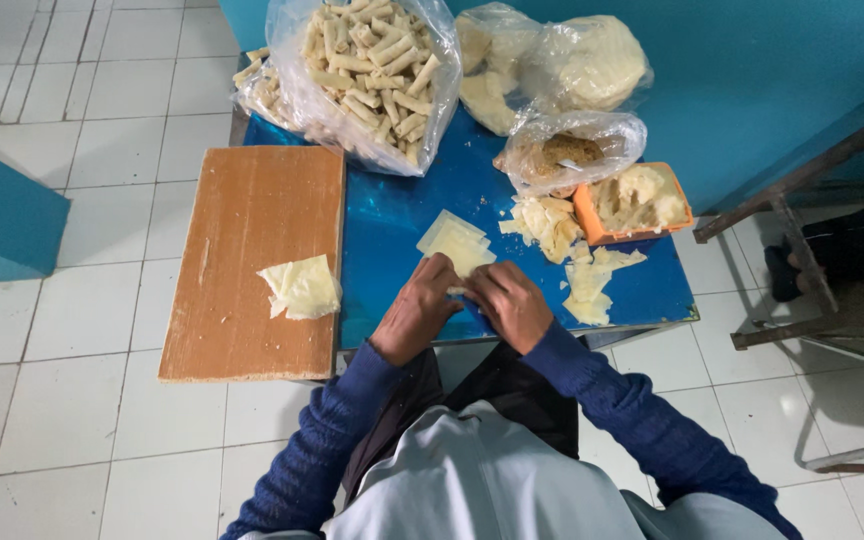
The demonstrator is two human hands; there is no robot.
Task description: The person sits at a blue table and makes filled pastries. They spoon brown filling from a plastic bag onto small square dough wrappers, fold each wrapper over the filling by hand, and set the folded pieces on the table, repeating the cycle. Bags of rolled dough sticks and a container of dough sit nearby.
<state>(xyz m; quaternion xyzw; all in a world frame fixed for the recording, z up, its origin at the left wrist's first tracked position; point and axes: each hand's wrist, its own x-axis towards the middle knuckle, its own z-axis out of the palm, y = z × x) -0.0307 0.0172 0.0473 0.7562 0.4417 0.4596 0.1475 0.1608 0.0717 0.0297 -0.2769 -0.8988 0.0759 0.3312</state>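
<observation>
Hands together on pastry wrapper sheet at blue bench near edge: left hand, right hand both pinching it. Wooden board left of wrapper, orange tub right.

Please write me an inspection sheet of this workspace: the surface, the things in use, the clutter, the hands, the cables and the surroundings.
Surface: small blue table; wooden board on its left side.
Job's things: pale wrapper sheet under both hands.
Clutter: folded wrappers on the board; clear bag of rolled sticks; bags of pale dough; bag of brown filling; orange tub; wrapper scraps.
Hands: left hand and right hand pressed on the sheet's near edge.
Cables: nothing seen.
Surroundings: white tiled floor; blue wall; metal frame at right.
</observation>
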